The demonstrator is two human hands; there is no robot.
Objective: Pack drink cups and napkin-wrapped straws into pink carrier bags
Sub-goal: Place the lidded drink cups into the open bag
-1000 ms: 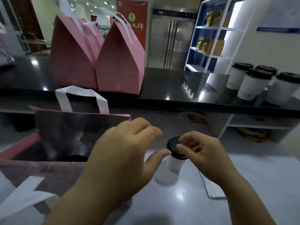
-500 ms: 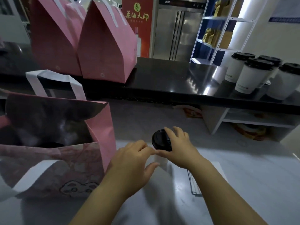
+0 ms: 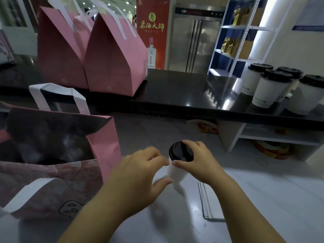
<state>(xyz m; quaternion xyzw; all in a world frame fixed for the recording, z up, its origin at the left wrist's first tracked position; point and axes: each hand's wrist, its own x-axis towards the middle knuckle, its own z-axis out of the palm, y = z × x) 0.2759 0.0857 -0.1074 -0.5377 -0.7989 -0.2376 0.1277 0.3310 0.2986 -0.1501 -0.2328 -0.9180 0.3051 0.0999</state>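
Right grip: right hand [image 3: 201, 162] has fingers and thumb curled round the lid rim of the white paper cup with a black plastic lid [image 3: 176, 172], clamping it from 3 o'clock.
Left grip: left hand [image 3: 140, 174] is spread in a loose C. One fingertip and the thumb tip touch the cup wall from 9 o'clock, not wrapped round it.
Cup: low centre of the view over the white worktop [image 3: 263, 199], tilted and blurred at the base (lifted, I judge, but I cannot tell for sure).
Change: a second ago it stood upright with the left hand off it. Now both hands are on it and it leans.
Bag: open pink paper carrier bag with white handles [image 3: 105, 142] gapes at the cup's 9 o'clock.
Meaning: the transfer has likely begun, and a short carry toward 9 o'clock remains.
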